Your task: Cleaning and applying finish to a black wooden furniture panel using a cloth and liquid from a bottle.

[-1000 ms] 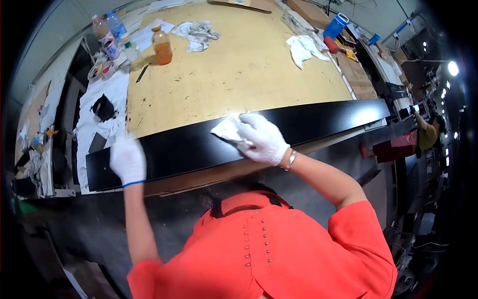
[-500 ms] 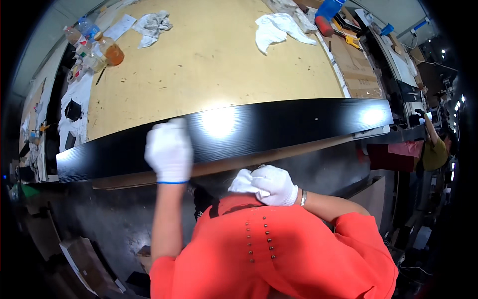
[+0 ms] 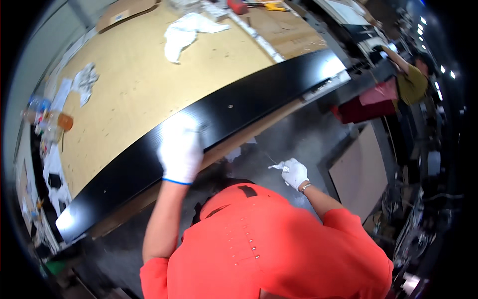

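A long, glossy black board (image 3: 259,97) with a fine grain lies along the near edge of the table. My left hand (image 3: 180,154), in a white glove with a blue cuff, is over the middle of the board and seems to rest on it. Glare and motion blur hide its fingers. Out to the right, beyond the board's near side, my right hand (image 3: 296,173) is also gloved in white. Its fingers are closed around a small white cloth (image 3: 277,166), whose end sticks out to the left.
The pale yellow tabletop (image 3: 134,94) holds a white rag (image 3: 191,32), a crumpled grey-white rag (image 3: 85,82) and several bottles (image 3: 52,122) at left. A cardboard sheet (image 3: 279,32) lies at the far right. A co-worker (image 3: 411,82) stands right; a flat panel (image 3: 361,172) leans below.
My view has turned, so the board slants up to the right. My right hand has moved away from my body to the right with the cloth. My left hand stays over the board.
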`<state>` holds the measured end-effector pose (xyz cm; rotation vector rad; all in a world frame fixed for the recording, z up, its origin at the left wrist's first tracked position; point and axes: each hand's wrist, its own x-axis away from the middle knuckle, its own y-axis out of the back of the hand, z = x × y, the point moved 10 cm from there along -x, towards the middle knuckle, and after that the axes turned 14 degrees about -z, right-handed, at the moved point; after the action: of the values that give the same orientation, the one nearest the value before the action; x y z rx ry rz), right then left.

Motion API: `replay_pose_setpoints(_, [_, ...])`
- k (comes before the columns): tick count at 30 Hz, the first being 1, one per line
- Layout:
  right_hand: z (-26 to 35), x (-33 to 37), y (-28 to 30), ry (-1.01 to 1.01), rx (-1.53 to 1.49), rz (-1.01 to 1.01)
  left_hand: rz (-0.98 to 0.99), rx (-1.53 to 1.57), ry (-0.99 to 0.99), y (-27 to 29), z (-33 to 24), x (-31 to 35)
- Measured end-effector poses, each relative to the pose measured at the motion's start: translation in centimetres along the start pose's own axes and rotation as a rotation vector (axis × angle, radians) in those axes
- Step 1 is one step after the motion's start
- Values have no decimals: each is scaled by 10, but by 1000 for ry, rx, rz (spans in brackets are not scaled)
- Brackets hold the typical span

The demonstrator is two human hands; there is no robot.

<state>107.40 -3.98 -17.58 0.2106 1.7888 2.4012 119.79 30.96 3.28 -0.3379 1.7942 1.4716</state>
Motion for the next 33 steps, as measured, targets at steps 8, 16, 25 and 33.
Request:
replay_pose_setpoints(8, [-109,125,-1,-475,107,109,-16,264,121,-27,-41,-35])
replay_pose_setpoints(16, [-113,109,-17,-486,-85,2,0,131,193,-81,-28,-57])
replay_pose_setpoints(25, [-240,-17,7,-448,-129,125,-10,20,334,-139,-86,-105])
replay_pose_setpoints(33, [-380,-142,58,-491,-67,53,103,193,133,-207,-235,-185])
